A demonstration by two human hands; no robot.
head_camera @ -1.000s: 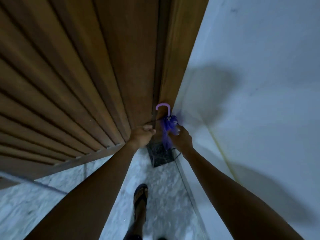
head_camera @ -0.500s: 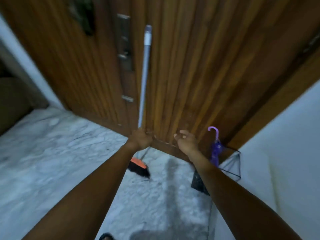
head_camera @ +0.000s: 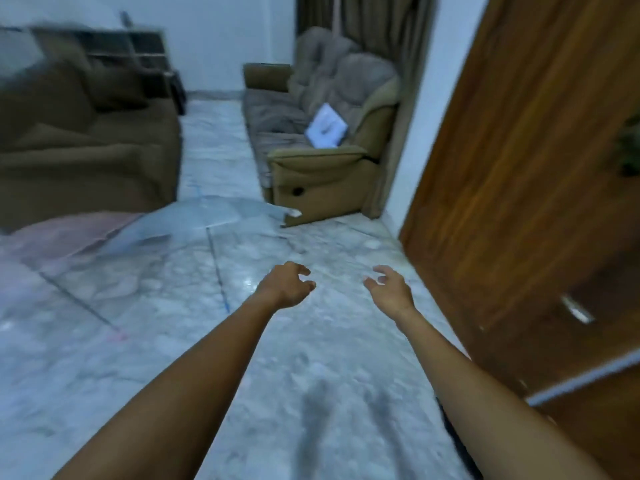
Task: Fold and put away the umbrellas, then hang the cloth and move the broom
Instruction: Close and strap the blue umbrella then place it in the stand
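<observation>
Purple umbrella's parked and the view has swung off its corner, so my left hand (head_camera: 285,287) and right hand (head_camera: 391,292) are both empty now, fingers loosely spread (gripping nothing). Next job's probably the clear umbrella (head_camera: 204,220), lying open on the floor left of the wooden door (head_camera: 502,168), with the pink umbrella (head_camera: 69,233) further left.

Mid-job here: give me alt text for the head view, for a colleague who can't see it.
The left hand and right hand reach forward empty over the marble floor, toward an open clear umbrella lying on it, with a pinkish umbrella to its left. Two sofas stand beyond; a wooden door is on the right.
</observation>
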